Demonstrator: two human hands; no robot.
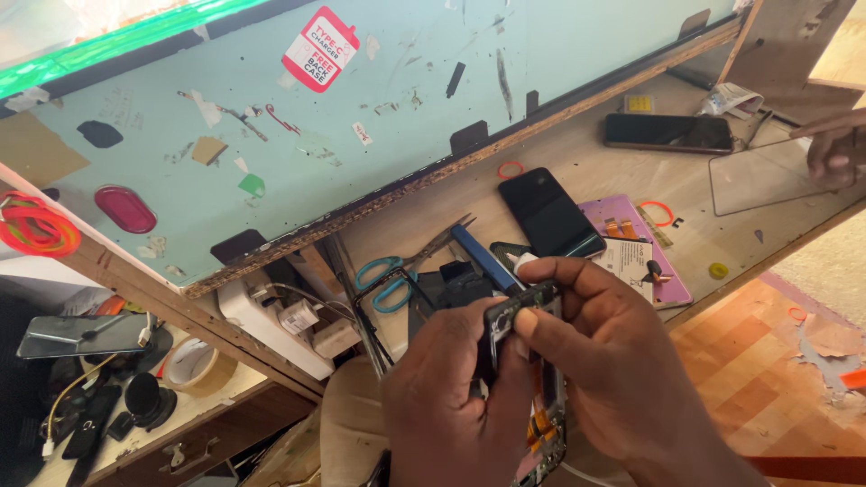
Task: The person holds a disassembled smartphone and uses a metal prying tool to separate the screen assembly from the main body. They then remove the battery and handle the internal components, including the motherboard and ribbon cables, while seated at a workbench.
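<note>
Black opened phone [532,361], hand-hidden, bottom cropped.

Opened phone [534,379] gripped low in the frame, back cover off, dark frame and circuitry exposed, orange flex ribbons visible near its lower end. Held roughly upright, tilted slightly, top edge uppermost at the fingertips. Clasped from the left side by left hand [456,406], thumb pressed against the upper corner; pinched from the right by right hand [600,352], fingers curled over the top edge. Lower part partly hidden behind both hands.
</note>
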